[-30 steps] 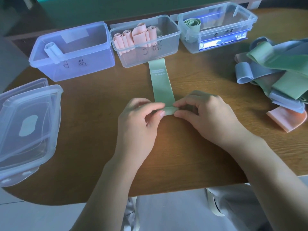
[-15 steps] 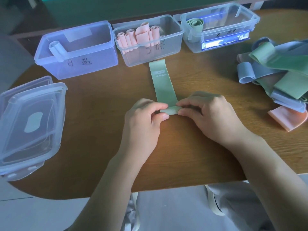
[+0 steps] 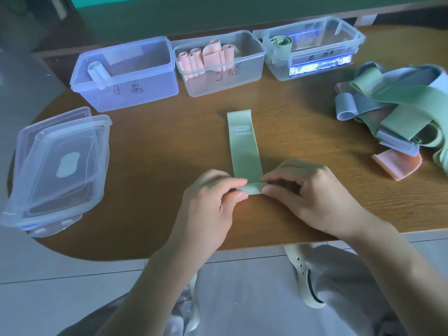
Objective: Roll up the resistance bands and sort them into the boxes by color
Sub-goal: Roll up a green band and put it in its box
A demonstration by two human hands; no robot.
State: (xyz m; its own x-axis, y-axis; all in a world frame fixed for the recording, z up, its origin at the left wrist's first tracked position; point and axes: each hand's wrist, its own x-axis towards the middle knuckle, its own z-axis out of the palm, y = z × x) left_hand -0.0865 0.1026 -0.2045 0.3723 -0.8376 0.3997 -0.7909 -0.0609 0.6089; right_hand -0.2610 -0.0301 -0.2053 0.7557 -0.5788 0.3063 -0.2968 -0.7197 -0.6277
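Note:
A green resistance band (image 3: 243, 146) lies flat on the wooden table (image 3: 157, 166), running away from me. Its near end is curled into a small roll. My left hand (image 3: 213, 202) pinches the roll's left side and my right hand (image 3: 308, 197) pinches its right side. Three clear boxes stand along the back: the left box (image 3: 126, 73) holds one blue roll, the middle box (image 3: 218, 64) holds several pink rolls, the right box (image 3: 315, 47) holds one green roll.
A tangled pile of green, blue and pink bands (image 3: 397, 117) lies at the right edge. Stacked clear lids (image 3: 58, 168) sit at the left, overhanging the table's curved edge. My knees and a shoe show below the near edge.
Both hands and the rolled end sit a little nearer to me on the table. The band's far end has pulled back from the middle box, and the roll looks slightly thicker.

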